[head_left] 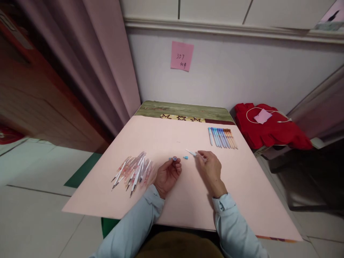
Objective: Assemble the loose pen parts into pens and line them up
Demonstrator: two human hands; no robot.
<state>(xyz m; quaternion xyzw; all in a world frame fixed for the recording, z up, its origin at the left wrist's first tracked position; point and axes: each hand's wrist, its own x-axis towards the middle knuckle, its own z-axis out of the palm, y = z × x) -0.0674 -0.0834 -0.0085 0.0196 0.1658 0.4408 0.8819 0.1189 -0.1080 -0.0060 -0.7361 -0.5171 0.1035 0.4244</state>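
Observation:
My left hand (168, 175) is curled, its fingertips pinched on a small blue pen piece (174, 158) held just above the pink sheet (188, 200). My right hand (209, 168) is closed on a thin white pen refill (191, 152) that points up and left. A tiny blue part (185, 157) lies on the sheet between the two hands. A pile of loose pen refills in clear wrappers (134, 172) lies left of my left hand. A neat row of several assembled pens (222, 138), blue to orange, lies at the far right.
The pink sheet covers a small table whose green patterned edge (185, 110) shows at the back. A pink sticky note (182, 56) hangs on the wall. Red cloth with a white cable (268, 129) lies on a seat to the right. Curtains hang on the left.

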